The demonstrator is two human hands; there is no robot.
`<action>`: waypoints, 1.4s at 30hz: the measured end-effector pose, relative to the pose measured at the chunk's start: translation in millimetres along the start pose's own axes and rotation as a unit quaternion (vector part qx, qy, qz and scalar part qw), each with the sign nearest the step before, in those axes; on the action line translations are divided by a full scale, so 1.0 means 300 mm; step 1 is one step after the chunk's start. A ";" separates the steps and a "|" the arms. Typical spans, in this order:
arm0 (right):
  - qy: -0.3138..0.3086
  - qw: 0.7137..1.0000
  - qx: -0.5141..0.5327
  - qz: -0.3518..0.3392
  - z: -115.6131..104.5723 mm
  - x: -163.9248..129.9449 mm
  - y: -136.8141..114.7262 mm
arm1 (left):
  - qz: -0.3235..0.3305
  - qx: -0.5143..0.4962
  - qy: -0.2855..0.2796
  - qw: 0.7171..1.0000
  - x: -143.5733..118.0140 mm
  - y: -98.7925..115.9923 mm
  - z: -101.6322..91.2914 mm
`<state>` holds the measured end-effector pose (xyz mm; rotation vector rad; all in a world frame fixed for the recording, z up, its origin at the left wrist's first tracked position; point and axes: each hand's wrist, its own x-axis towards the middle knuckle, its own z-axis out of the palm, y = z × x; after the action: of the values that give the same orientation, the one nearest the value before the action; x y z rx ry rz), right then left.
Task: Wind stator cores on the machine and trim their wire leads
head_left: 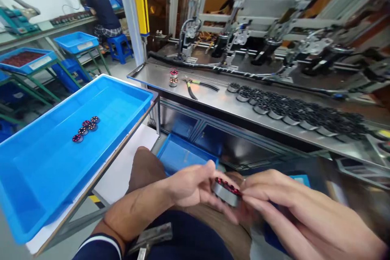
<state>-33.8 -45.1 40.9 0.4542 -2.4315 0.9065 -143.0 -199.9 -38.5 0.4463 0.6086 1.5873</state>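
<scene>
Both of my hands hold one small round motor stator (227, 190), a grey metal ring with red copper windings, low in the middle of the view over my lap. My left hand (190, 187) pinches it from the left with thumb and fingers. My right hand (283, 203) grips its right side, fingers stretched toward the lower right. Several similar wound stators (86, 128) lie in a loose line inside the big blue tray (36, 178) at my left.
A steel bench (213, 101) ahead carries a long row of dark round parts (298, 115), pliers (198, 86) and a small wound spool (173, 77). A machine (262, 28) stands behind. Under the bench sits a blue bin (179, 152). Another person (100, 8) sits far left.
</scene>
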 end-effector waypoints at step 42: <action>0.055 0.989 0.136 -0.005 -0.004 0.057 0.066 | -0.038 -0.019 -0.056 0.998 0.031 0.067 -0.009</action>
<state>-56.6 -32.3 41.0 0.4984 -2.2128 1.2336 -161.4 -191.9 -28.8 0.4762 0.5037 1.4886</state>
